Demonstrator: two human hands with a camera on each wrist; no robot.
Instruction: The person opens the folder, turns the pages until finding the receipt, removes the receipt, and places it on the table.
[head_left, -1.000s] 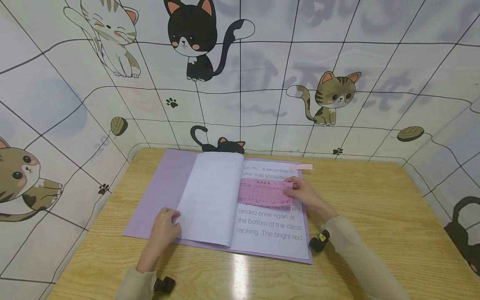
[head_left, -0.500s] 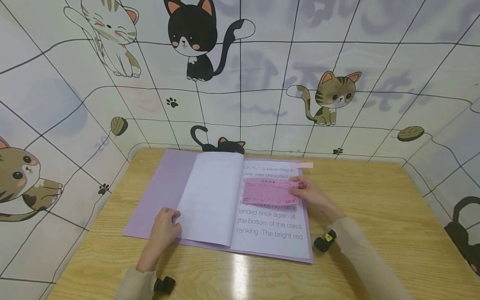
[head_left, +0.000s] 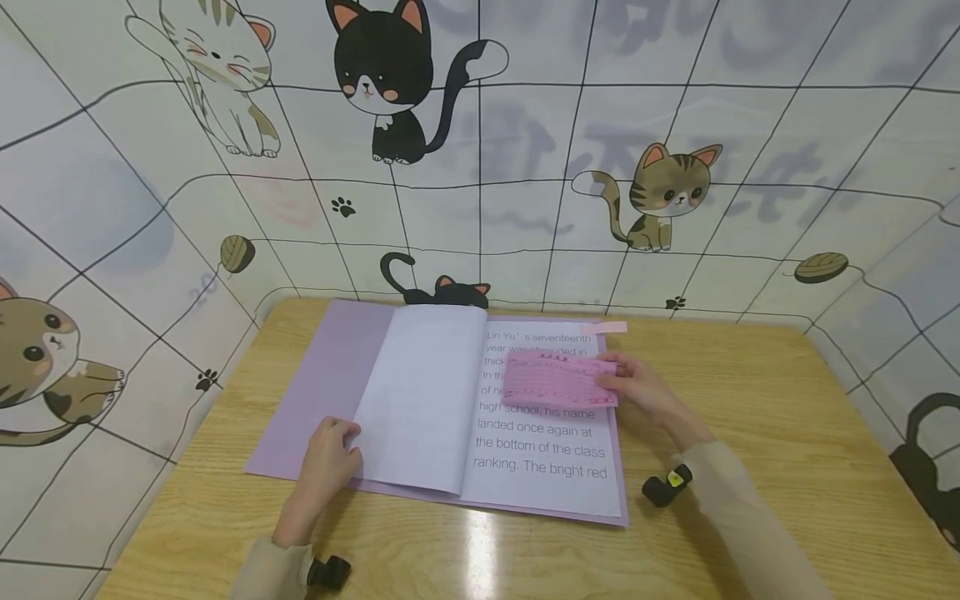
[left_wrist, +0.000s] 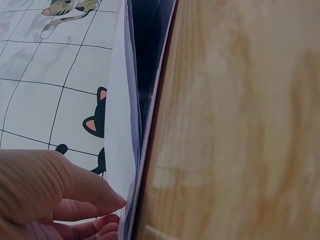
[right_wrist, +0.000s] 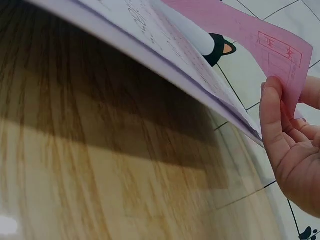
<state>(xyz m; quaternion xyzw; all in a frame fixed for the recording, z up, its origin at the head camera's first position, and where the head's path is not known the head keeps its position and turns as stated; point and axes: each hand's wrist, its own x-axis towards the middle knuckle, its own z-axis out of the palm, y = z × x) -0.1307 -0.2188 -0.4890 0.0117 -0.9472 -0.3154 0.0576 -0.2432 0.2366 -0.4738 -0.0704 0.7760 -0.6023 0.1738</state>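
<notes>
A booklet with a lilac cover lies spread on the table. Its left page is white and blank; large English print covers the right page. My right hand pinches the right end of a pink paper slip with a printed grid, above the right page. In the right wrist view the slip bends between thumb and fingers. At the left page's outer edge rests my left hand. The left wrist view has its thumb touching the page edge, fingers loosely bent.
A pale pink tab sticks out at the booklet's upper right corner. The wooden table backs onto a wall printed with cartoon cats. Each wrist wears a small black camera.
My right hand has carried the pink slip to the right, away from the booklet's fold, uncovering more print on its left. The left hand stays in place.
</notes>
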